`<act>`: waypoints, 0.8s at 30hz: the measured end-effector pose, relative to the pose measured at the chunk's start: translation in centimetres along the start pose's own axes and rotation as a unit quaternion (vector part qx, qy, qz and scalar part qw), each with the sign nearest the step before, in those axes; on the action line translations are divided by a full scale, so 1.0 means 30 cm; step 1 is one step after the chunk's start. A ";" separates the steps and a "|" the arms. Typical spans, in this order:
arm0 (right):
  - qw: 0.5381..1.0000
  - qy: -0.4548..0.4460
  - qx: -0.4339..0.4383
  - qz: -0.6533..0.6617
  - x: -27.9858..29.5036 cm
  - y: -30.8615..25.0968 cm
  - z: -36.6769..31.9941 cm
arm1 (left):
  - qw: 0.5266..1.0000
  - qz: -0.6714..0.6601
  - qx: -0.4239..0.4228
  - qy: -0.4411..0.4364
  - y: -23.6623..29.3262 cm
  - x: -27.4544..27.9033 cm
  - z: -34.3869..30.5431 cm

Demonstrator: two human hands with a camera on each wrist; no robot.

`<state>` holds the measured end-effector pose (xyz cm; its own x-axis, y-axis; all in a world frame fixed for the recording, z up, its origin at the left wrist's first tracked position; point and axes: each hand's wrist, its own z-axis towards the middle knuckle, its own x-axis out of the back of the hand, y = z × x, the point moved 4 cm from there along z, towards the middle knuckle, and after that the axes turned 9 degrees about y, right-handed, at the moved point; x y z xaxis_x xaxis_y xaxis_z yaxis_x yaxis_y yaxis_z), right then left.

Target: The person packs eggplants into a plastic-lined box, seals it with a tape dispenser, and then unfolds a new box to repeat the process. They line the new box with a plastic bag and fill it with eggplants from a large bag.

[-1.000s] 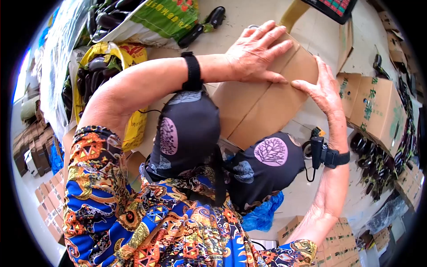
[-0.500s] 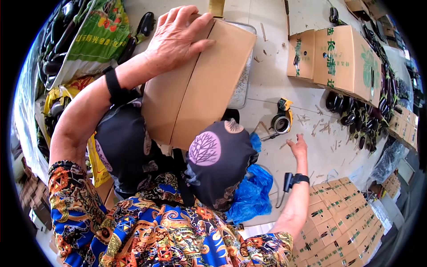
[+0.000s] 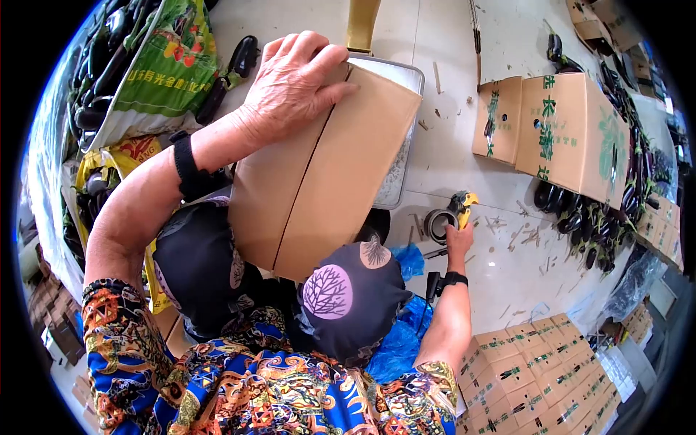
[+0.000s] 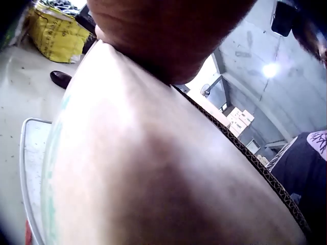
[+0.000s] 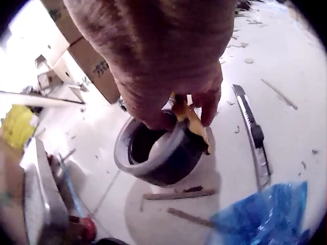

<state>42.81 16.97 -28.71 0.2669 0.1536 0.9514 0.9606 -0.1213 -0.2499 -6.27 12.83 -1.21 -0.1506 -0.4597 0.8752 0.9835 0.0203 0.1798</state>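
Note:
A closed cardboard box (image 3: 341,152) stands in front of the person, its two top flaps meeting at a dark seam. My left hand (image 3: 297,87) holds the box's far edge, fingers bent over it and thumb lying across the flap near the seam; the fingertips are hidden. On the right, my right hand (image 3: 459,241) grips a yellow-and-black tape dispenser (image 3: 464,205) by its handle, close over the floor. A wide tape roll (image 5: 158,153) sits in the dispenser. Near it on the floor lies a utility knife (image 5: 253,135).
Under the box is a scale's metal platform (image 3: 397,174) with a yellow post (image 3: 362,25) behind. Eggplants fill a green bag (image 3: 170,76) at left. At right stand a printed carton (image 3: 569,130), heaped eggplants (image 3: 576,217) and stacked boxes (image 3: 540,370). Blue plastic (image 3: 402,337) lies beside the knee.
My right hand has left the box, reached down to the right and taken hold of the tape dispenser. The left hand has stayed on the box, its fingers now bent over the edge.

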 end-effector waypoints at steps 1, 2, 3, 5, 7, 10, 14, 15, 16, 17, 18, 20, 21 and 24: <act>0.999 0.002 -0.023 0.030 0.007 -0.001 -0.006 | 1.000 -0.005 0.004 -0.009 -0.002 -0.008 -0.002; 0.991 -0.017 -0.071 0.114 0.022 0.008 -0.013 | 1.000 -0.012 0.006 -0.018 0.000 -0.016 -0.002; 0.973 -0.035 -0.117 0.197 0.098 -0.048 -0.032 | 1.000 -0.011 0.007 -0.008 0.002 -0.020 -0.001; 0.879 -0.039 -0.155 0.450 0.232 -0.191 -0.088 | 1.000 -0.012 0.002 -0.005 0.000 -0.010 -0.001; 0.812 -0.011 -0.119 0.571 0.439 -0.376 -0.155 | 1.000 -0.019 0.002 0.002 -0.007 -0.008 -0.004; 0.724 -0.096 -0.064 0.680 0.657 -0.545 -0.187 | 1.000 -0.024 -0.005 0.005 -0.016 -0.022 -0.006; 0.757 -0.237 -0.018 0.609 0.713 -0.735 -0.158 | 0.999 -0.046 0.006 0.010 -0.037 -0.065 -0.005; 0.777 -0.189 0.032 0.600 0.740 -0.809 -0.168 | 0.995 -0.086 0.034 -0.023 -0.029 -0.038 0.025; 0.778 -0.166 0.063 0.603 0.758 -0.850 -0.185 | 0.994 -0.101 0.005 0.027 -0.002 0.018 0.041; 0.785 -0.137 0.100 0.596 0.786 -0.891 -0.215 | 0.976 -0.210 0.052 -0.017 0.026 0.066 0.058; 0.790 -0.108 0.136 0.588 0.815 -0.919 -0.240 | 0.941 -0.318 0.097 -0.060 0.058 0.128 0.072; 0.819 -0.056 0.209 0.531 0.852 -0.963 -0.279 | 0.821 -0.517 0.185 -0.159 0.103 0.244 0.095; 0.825 -0.050 0.225 0.517 0.855 -0.973 -0.282 | 0.801 -0.534 0.193 -0.190 0.114 0.270 0.095; 0.849 -0.010 0.288 0.444 0.834 -1.002 -0.307 | 0.705 -0.600 0.283 -0.251 0.148 0.307 0.097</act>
<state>19.91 15.42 4.26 0.9005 0.2697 0.3411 0.2581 0.2998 -0.9184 -3.59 11.28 8.95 -0.9964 -0.0774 -0.0359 -0.0576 0.3004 0.9521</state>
